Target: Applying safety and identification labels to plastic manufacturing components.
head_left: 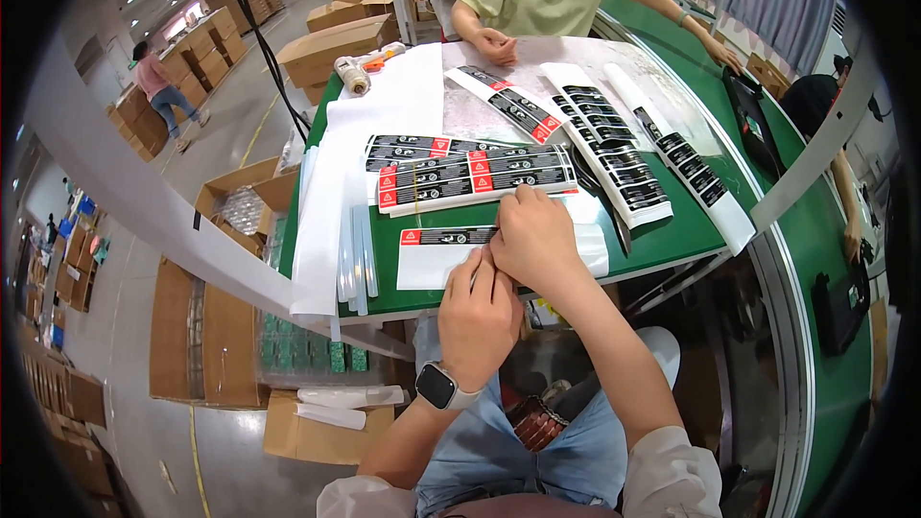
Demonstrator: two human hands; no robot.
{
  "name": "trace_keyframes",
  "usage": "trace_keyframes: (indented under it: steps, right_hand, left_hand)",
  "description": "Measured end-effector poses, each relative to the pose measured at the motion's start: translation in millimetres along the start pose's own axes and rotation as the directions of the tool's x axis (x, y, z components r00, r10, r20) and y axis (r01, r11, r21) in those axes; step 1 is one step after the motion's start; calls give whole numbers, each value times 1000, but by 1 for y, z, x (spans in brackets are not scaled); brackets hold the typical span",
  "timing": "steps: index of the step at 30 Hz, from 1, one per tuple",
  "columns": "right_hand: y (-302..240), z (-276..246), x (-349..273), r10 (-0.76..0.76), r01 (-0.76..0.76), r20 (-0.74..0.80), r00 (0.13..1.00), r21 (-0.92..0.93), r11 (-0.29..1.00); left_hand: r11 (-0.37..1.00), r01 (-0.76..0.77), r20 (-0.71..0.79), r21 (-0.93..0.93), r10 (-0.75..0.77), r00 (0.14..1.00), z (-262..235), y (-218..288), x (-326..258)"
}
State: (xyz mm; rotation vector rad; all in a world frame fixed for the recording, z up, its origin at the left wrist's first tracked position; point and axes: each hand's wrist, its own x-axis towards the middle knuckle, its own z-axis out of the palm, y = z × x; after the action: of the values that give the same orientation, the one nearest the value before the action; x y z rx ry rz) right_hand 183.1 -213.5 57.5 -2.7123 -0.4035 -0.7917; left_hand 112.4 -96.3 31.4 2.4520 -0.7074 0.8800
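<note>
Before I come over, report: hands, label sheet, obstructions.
Left hand and right hand close together at label sheet. Sheet on green table, partly covered by hands. Label stack just beyond.

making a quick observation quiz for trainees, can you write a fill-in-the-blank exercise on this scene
1. The watch is on the ____ wrist.
2. The label by the right hand is black with a ____ block at its left end.
3. The bare table top is ____ in colour.
4. The jeans are light ____.

Missing words: left; red; green; blue
</note>
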Motion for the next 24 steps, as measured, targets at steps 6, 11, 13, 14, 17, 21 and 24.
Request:
trace_keyframes:
  steps: [6,11,13,14,17,21,24]
  right_hand:
    - [-5,1,-2,41,-44,75,996,44,998]
    - [-8,-14,-5,88,-89,129,988,1,996]
    - [-9,-11,-4,86,-85,137,987,-13,996]
    - [-11,-8,-3,73,-70,152,986,-23,997]
    - [-12,-8,-3,73,-74,98,993,4,997]
    - [-4,0,-3,104,-106,29,994,64,992]
    - [-3,-1,7,131,-146,168,977,84,986]
  left_hand:
    - [1000,7,-3,3,-7,1000,-2,-1,-1]
    - [1000,-19,-14,3,19,1000,-1,-2,0]
    - [999,-36,-12,-9,36,999,0,-1,0]
    - [1000,-14,-14,-13,13,1000,-1,-2,-1]
    - [1000,-4,-17,-11,4,1000,-2,-2,-1]
    - [1000,-8,2,-9,8,1000,2,4,0]
    - [999,18,37,27,-19,999,5,5,0]
